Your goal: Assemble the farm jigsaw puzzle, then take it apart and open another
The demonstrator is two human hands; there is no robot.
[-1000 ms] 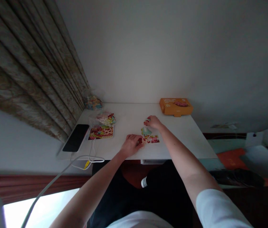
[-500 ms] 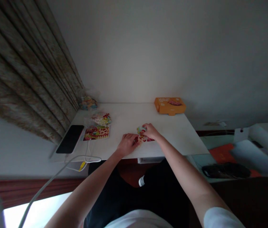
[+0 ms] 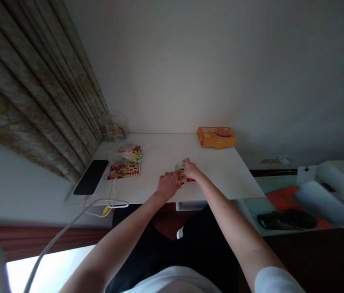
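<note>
On the white table point(image 3: 220, 171) both my hands meet over a small patch of joined puzzle pieces point(image 3: 180, 166) near the front edge. My left hand point(image 3: 167, 185) rests on the patch's left side with fingers curled down on the pieces. My right hand point(image 3: 190, 170) lies on the right side, fingers bent and pressing on the pieces, most of which are hidden beneath the two hands.
An orange box point(image 3: 216, 137) stands at the back right. A finished colourful puzzle card point(image 3: 124, 170), two bags of pieces point(image 3: 127, 153) point(image 3: 114, 132) and a black phone point(image 3: 91, 182) with a white cable point(image 3: 111, 201) lie at the left. A curtain point(image 3: 38, 101) hangs left.
My right hand has come back from farther up the table to the puzzle patch with a piece. My left hand has shifted slightly right, so both hands now touch over the pieces.
</note>
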